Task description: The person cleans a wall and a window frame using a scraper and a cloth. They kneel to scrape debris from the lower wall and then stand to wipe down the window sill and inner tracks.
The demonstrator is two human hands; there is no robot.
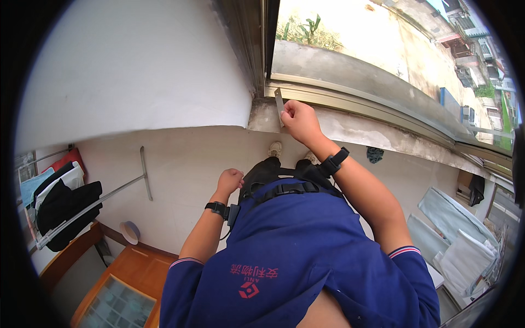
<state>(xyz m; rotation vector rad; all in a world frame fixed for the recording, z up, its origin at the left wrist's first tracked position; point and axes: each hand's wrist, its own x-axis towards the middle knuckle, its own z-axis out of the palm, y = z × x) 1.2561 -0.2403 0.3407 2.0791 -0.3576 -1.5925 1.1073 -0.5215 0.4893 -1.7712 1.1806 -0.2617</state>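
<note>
My right hand [301, 121] pinches a short, flat metal strip [279, 102] with a small hole near its far end. It looks like a steel ruler or a set square's blade. The strip's far end lies over the metal window track [311, 94], close to the corner of the frame, and its near end is partly hidden by my fingers. Under that hand is the worn concrete window sill [348, 130]. My left hand [230, 181] hangs beside my left hip with its fingers curled, and nothing shows in it.
A metal drying rack [94, 207] with clothes stands at the left. Below it are a wooden door or panel with glass [137, 254] and a pale bowl [130, 233]. A white wall [143, 69] meets the window corner. Pale folded sheets [455, 221] lie at the right.
</note>
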